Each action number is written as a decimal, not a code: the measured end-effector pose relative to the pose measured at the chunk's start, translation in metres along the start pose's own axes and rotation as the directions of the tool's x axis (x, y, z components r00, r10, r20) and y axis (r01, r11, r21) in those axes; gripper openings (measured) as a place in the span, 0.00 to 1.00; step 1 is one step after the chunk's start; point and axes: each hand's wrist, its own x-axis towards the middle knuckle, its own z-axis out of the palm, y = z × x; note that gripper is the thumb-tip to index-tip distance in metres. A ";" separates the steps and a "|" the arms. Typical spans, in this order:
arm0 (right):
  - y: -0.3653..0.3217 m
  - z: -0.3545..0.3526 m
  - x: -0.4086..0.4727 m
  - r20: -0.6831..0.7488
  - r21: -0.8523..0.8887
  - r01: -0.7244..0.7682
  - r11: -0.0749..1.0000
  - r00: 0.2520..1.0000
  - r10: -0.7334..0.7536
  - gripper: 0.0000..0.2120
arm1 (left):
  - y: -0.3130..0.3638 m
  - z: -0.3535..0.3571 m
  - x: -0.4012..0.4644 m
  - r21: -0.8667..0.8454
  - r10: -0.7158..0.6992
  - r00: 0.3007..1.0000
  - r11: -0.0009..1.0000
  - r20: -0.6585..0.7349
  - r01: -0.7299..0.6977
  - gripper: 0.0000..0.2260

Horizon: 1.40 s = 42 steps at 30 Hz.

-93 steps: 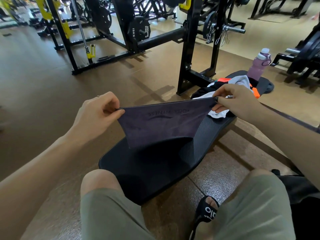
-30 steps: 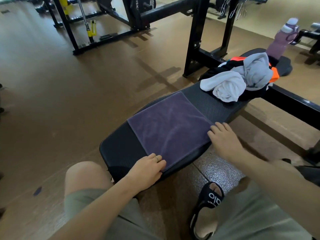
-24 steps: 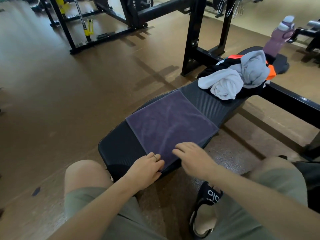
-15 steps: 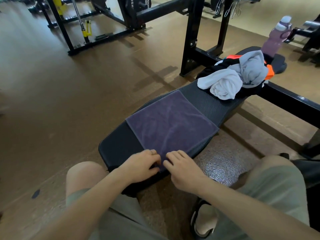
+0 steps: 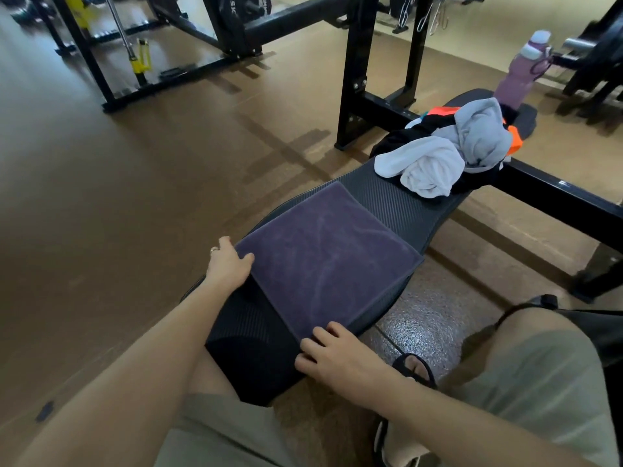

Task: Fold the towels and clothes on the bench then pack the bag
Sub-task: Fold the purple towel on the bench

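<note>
The left hand has slid from the near corner of the purple towel to its far-left corner, thumb over the edge as if gripping it. The right hand presses the near corner, fingers loosely bent. The towel lies flat on the tabletop, probably ready for another fold; the unfolded clothes pile waits at the far end.

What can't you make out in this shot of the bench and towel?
Head view only:
- Bag: cut off by the right edge, behind the knee.
- Black garment: mostly buried under the white towel and grey cloth.
- Purple towel: layer count hidden underneath.
</note>
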 end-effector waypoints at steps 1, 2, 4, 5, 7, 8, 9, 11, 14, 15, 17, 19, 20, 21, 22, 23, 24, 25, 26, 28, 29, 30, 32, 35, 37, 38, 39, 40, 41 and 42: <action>0.002 -0.002 0.001 0.010 0.000 0.009 1.000 1.000 -0.009 0.19 | 0.003 0.001 0.004 0.023 -0.005 1.000 1.000 -0.013 0.005 0.30; 0.003 -0.004 0.002 0.021 0.005 0.018 1.000 1.000 -0.018 0.18 | 0.006 0.002 0.008 0.057 -0.007 1.000 0.998 -0.021 0.008 0.28; 0.004 -0.008 0.007 0.032 0.016 0.026 1.000 0.999 -0.027 0.18 | 0.007 0.004 0.015 0.119 -0.012 0.999 0.993 -0.035 0.016 0.22; 0.003 -0.009 0.010 0.035 0.015 0.023 1.000 0.999 -0.023 0.19 | 0.006 0.005 0.019 0.131 -0.020 0.999 0.991 -0.042 0.026 0.19; 0.001 -0.010 0.016 0.063 0.001 0.018 1.000 0.998 -0.018 0.20 | 0.006 0.003 0.024 0.111 -0.063 0.997 0.992 -0.042 0.067 0.18; -0.001 -0.009 0.018 0.083 -0.015 0.025 1.000 0.996 -0.023 0.20 | 0.007 0.001 0.027 0.097 -0.087 0.996 0.991 -0.032 0.090 0.18; -0.002 -0.009 0.020 0.106 -0.039 0.037 0.999 0.994 -0.033 0.20 | 0.008 -0.002 0.029 0.086 -0.104 0.994 0.991 -0.022 0.105 0.17; -0.002 -0.008 0.020 0.147 -0.089 0.069 0.994 0.988 -0.056 0.19 | 0.009 -0.007 0.031 0.080 -0.103 0.995 0.991 -0.009 0.103 0.15; -0.001 -0.010 0.020 0.211 -0.120 0.118 0.986 0.973 -0.091 0.22 | 0.005 -0.008 0.031 0.077 -0.043 0.999 0.996 -0.025 0.044 0.12; 0.000 -0.010 0.020 0.225 -0.126 0.136 0.983 0.969 -0.105 0.23 | 0.004 -0.008 0.029 0.071 -0.027 0.999 0.997 -0.036 0.029 0.12; 0.002 -0.009 0.020 0.217 -0.112 0.144 0.983 0.969 -0.118 0.24 | 0.002 -0.009 0.025 0.047 0.007 0.998 0.999 -0.059 -0.004 0.12; 0.003 -0.009 0.019 0.197 -0.096 0.137 0.986 0.973 -0.116 0.19 | 0.001 -0.013 0.021 -0.003 0.063 0.996 0.998 -0.064 -0.063 0.12; 0.004 -0.009 0.018 0.190 -0.105 0.132 0.986 0.976 -0.110 0.15 | 0.000 -0.016 0.019 -0.031 0.092 0.994 0.995 -0.057 -0.094 0.12; 0.004 -0.011 0.017 0.186 -0.111 0.118 0.987 0.978 -0.096 0.10 | -0.001 -0.019 0.017 -0.054 0.117 0.992 0.991 -0.047 -0.120 0.11; 0.005 -0.013 0.016 0.185 -0.108 0.100 0.989 0.980 -0.079 0.05 | -0.003 -0.023 0.016 -0.077 0.130 0.991 0.988 -0.036 -0.132 0.10; 0.005 -0.016 0.014 0.183 -0.094 0.084 0.992 0.981 -0.066 0.03 | -0.005 -0.026 0.015 -0.104 0.128 0.992 0.986 -0.020 -0.129 0.08; 0.005 -0.019 0.012 0.182 -0.070 0.072 0.995 0.982 -0.058 0.01 | -0.008 -0.029 0.014 -0.131 0.112 0.994 0.985 -0.008 -0.112 0.08; 0.006 -0.020 0.010 0.183 -0.039 0.064 0.997 0.981 -0.055 0.01 | -0.010 -0.031 0.013 -0.156 0.088 0.996 0.984 0.003 -0.087 0.08; 0.006 -0.021 0.006 0.178 -0.004 0.055 0.998 0.983 -0.054 0.01 | -0.013 -0.034 0.011 -0.175 0.065 0.998 0.983 0.015 -0.062 0.07; 0.005 -0.023 -0.001 0.145 0.057 0.029 0.998 0.989 -0.037 0.03 | -0.017 -0.041 0.006 -0.189 0.049 0.999 0.981 0.016 -0.045 0.06; 0.004 -0.025 -0.005 0.112 0.082 0.011 0.997 0.993 -0.021 0.04 | -0.017 -0.045 0.004 -0.187 0.051 0.999 0.981 0.010 -0.048 0.05; 0.003 -0.026 -0.008 0.077 0.115 -0.007 0.993 0.997 -0.002 0.05 | -0.016 -0.050 0.001 -0.193 0.052 0.999 0.980 0.007 -0.050 0.05; 0.000 -0.033 -0.013 -0.005 0.211 -0.052 0.976 0.998 0.055 0.03 | -0.011 -0.061 -0.005 -0.224 0.053 0.998 0.973 0.013 -0.049 0.07; 0.003 -0.046 -0.019 -0.133 0.389 -0.176 0.904 0.961 0.244 0.05 | -0.003 -0.077 -0.008 -0.199 0.120 0.993 0.973 0.004 -0.117 0.10; 0.011 -0.056 -0.024 -0.175 0.531 -0.264 0.805 0.895 0.410 0.11 | 0.004 -0.082 -0.009 -0.146 0.202 0.979 0.969 0.002 -0.200 0.10; 0.018 -0.060 -0.027 -0.177 0.584 -0.309 0.751 0.854 0.489 0.13 | 0.010 -0.083 -0.009 -0.141 0.236 0.972 0.962 0.003 -0.234 0.10; 0.027 -0.063 -0.030 -0.171 0.626 -0.354 0.695 0.808 0.564 0.13 | 0.016 -0.082 -0.008 -0.139 0.263 0.965 0.956 0.001 -0.260 0.09; 0.036 -0.066 -0.032 -0.157 0.667 -0.394 0.632 0.755 0.637 0.13 | 0.024 -0.080 -0.006 -0.128 0.292 0.956 0.948 -0.003 -0.290 0.08; 0.046 -0.068 -0.035 -0.134 0.715 -0.424 0.556 0.697 0.704 0.13 | 0.031 -0.076 -0.003 -0.103 0.326 0.945 0.940 -0.007 -0.325 0.08; 0.057 -0.069 -0.037 -0.096 0.767 -0.441 0.466 0.639 0.763 0.12 | 0.040 -0.072 0.001 -0.067 0.367 0.930 0.928 -0.006 -0.367 0.07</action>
